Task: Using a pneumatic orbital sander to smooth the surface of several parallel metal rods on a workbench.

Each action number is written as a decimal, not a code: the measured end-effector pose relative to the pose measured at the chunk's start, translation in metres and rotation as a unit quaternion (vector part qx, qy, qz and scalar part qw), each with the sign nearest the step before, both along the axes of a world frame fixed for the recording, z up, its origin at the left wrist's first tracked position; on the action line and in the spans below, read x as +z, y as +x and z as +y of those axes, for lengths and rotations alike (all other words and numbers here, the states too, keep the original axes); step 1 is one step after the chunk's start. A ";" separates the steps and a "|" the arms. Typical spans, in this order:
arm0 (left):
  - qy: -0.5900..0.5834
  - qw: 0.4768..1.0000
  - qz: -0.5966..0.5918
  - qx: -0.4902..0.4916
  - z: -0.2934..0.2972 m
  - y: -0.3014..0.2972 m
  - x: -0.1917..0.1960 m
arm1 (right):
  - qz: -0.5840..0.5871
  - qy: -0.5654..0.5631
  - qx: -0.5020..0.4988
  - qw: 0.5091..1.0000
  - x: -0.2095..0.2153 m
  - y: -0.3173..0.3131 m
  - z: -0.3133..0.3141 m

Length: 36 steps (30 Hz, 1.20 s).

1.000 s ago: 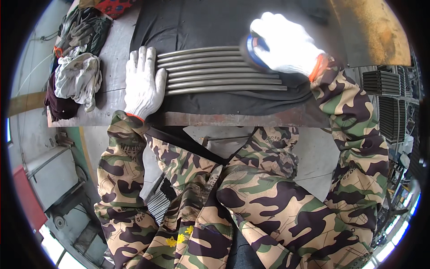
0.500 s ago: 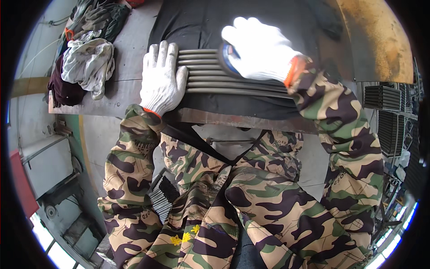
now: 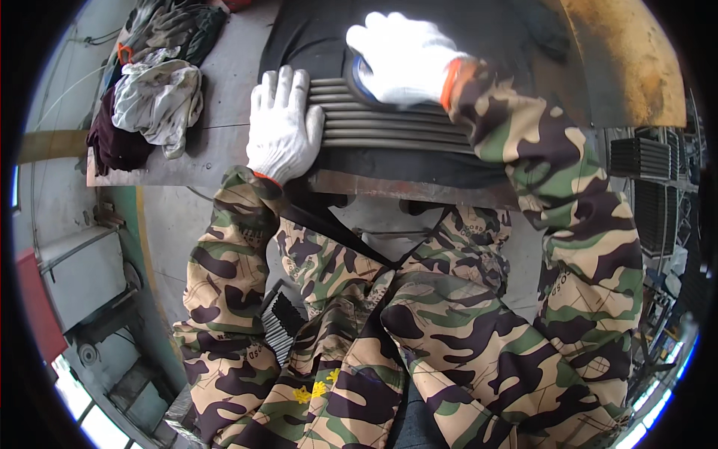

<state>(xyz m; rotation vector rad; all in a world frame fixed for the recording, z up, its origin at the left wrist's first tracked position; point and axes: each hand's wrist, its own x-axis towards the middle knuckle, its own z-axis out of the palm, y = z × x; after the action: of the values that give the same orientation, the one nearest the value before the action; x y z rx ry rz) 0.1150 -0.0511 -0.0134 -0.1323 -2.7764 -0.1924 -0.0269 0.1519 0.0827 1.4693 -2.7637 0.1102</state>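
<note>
Several slim grey metal rods (image 3: 381,126) lie side by side on a black cloth (image 3: 321,34) across the bench. My left hand (image 3: 284,127), in a white knitted glove, rests flat over their left ends with its fingers stretched out. Above the far rods, my right hand (image 3: 407,60) wears a matching glove and is closed around a dark round disc (image 3: 361,79) with a blue face. The disc meets the far rods a short way right of my left hand; its underside is hidden. My right sleeve covers the rods' right ends.
A heap of rags and gloves (image 3: 157,97) sits on the metal bench (image 3: 224,120) at the far left. A rusty yellowish sheet (image 3: 628,60) lies at the far right. Racks of stacked dark bars (image 3: 639,159) stand beyond the bench's right side. The bench's front edge (image 3: 411,191) crosses before my lap.
My right hand has slid left along the rods with the disc, closer to my left hand. My left hand stays flat on the rod ends. The whole view has shifted slightly.
</note>
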 end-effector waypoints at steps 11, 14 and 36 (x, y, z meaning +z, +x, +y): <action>-0.057 0.998 0.039 0.012 -0.013 -0.015 -0.014 | 0.039 0.012 0.016 0.999 -0.005 0.003 0.038; -0.045 0.998 0.042 0.011 -0.014 -0.022 -0.014 | 0.048 0.032 -0.009 0.998 -0.005 -0.018 0.063; 0.052 0.998 -0.038 0.002 -0.020 0.001 0.000 | -0.005 0.015 -0.290 0.957 0.013 -0.100 0.303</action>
<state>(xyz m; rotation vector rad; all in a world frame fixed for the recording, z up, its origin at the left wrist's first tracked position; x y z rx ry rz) 0.1155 -0.0708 -0.0138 -0.0947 -2.8342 -0.3458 -0.1270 0.4544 0.0959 0.6043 -3.0762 0.0674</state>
